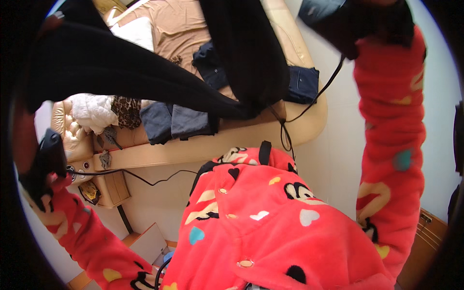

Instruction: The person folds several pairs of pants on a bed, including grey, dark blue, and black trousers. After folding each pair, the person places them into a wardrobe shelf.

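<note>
A black garment is hanging in a V in mid-air, its lower bend showing in front of the bed. At the upper left, the left hand is pinching it, in shadow; the right hand is running off the top edge, so I cannot tell its grip. Beyond, folded grey clothes and a folded navy garment are lying on the bed. The step seems to be spreading and straightening the garment; the next move is probably calling for aligning its two lengths.
</note>
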A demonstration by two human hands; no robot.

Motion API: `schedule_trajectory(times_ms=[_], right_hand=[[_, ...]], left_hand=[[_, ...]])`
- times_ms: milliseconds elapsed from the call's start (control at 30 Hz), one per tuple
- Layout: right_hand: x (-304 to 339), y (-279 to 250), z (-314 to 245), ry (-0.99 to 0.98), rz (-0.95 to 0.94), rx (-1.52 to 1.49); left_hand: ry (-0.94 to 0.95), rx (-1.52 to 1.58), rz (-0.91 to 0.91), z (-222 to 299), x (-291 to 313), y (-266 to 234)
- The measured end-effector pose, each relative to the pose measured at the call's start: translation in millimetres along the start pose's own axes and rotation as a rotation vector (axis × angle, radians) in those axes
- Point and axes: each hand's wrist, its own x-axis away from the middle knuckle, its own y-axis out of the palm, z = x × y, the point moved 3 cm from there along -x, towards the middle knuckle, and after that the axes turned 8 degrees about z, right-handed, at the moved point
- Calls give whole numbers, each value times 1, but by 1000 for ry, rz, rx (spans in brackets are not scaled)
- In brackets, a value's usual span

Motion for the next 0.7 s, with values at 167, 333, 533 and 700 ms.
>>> schedule_trajectory(times_ms=[167, 333, 533, 700], right_hand=[[-7, 64, -16, -221, 48, -149], [23, 83, -23, 60, -278, -295], [29, 58, 9, 94, -42, -109], [20, 52, 38, 247, -29, -181]], left_hand=[[110, 31, -264, 2, 10, 54], [-51, -7, -253, -4, 35, 53], [-175, 204, -358, -22, 64, 59], [-192, 217, -447, -37, 79, 56]])
